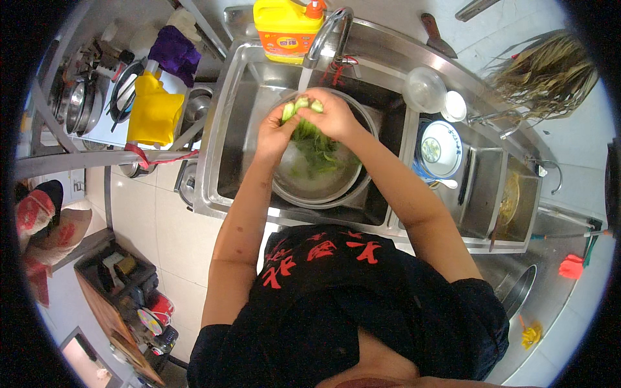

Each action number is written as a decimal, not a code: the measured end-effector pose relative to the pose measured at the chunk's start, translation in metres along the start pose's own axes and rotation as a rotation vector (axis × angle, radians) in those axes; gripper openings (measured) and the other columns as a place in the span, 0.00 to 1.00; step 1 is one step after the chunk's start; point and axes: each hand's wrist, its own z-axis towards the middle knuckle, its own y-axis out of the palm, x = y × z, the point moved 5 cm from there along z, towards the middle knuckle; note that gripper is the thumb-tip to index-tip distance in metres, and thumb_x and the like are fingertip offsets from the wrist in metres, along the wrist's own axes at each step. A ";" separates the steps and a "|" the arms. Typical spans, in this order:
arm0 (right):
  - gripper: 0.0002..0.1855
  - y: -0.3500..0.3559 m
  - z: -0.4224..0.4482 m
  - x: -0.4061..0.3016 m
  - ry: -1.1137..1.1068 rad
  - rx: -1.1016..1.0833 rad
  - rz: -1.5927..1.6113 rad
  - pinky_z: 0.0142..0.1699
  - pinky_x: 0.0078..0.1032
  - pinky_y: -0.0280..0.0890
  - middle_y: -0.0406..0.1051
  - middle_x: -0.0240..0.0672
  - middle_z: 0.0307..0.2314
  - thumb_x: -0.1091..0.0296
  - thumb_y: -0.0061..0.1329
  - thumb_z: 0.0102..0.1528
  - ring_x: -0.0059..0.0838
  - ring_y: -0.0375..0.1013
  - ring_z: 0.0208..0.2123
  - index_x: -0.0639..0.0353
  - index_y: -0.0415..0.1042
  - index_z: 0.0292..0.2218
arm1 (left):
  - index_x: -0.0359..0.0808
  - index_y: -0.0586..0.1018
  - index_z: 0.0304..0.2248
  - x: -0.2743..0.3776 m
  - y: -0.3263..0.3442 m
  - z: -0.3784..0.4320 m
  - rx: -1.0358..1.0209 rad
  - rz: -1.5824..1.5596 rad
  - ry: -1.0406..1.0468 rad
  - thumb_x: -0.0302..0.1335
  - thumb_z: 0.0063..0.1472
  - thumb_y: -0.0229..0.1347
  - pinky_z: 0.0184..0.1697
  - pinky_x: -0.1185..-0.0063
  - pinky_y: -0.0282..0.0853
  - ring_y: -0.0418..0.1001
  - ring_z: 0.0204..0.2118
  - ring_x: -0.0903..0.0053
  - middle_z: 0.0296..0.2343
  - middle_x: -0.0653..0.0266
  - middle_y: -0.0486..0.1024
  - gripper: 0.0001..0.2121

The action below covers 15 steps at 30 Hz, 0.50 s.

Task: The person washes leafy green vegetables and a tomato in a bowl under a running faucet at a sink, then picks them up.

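Note:
Both my left hand [275,130] and my right hand [332,116] hold a bunch of leafy green vegetables [310,127] by its pale stem ends. The leaves hang down into a round metal basin [301,196] that holds water and sits in the stainless steel sink [233,160]. A stream of water falls from the curved chrome faucet [343,24] just behind my fingers. More green leaves lie low in the basin's water, below my hands.
A yellow detergent jug [287,34] stands behind the sink. To the right are a clear plastic bowl [424,89], a white cup [454,106], patterned bowls [449,150] and a white spoon [449,184]. Yellow rubber gloves [155,114] hang at the left.

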 end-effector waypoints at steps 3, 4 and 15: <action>0.14 0.000 0.009 0.016 0.027 -0.037 0.141 0.33 0.22 0.62 0.67 0.40 0.26 0.69 0.49 0.41 0.31 0.68 0.28 0.59 0.65 0.33 | 0.34 0.69 0.39 0.001 0.000 0.004 -0.021 -0.291 -0.031 0.23 0.54 0.45 0.39 0.84 0.59 0.65 0.35 0.84 0.33 0.68 0.68 0.12; 0.14 -0.003 0.006 0.014 0.073 -0.072 0.097 0.32 0.22 0.62 0.67 0.39 0.24 0.69 0.49 0.41 0.30 0.68 0.26 0.59 0.65 0.33 | 0.34 0.67 0.41 0.007 -0.002 0.003 0.015 -0.160 0.044 0.25 0.55 0.43 0.41 0.84 0.58 0.63 0.36 0.84 0.34 0.68 0.68 0.12; 0.13 -0.012 0.004 -0.002 0.067 -0.126 -0.054 0.34 0.23 0.61 0.67 0.38 0.25 0.69 0.48 0.41 0.30 0.67 0.28 0.60 0.63 0.31 | 0.31 0.68 0.34 0.012 0.007 0.001 0.000 0.311 0.125 0.28 0.54 0.46 0.34 0.82 0.61 0.65 0.29 0.83 0.27 0.65 0.68 0.10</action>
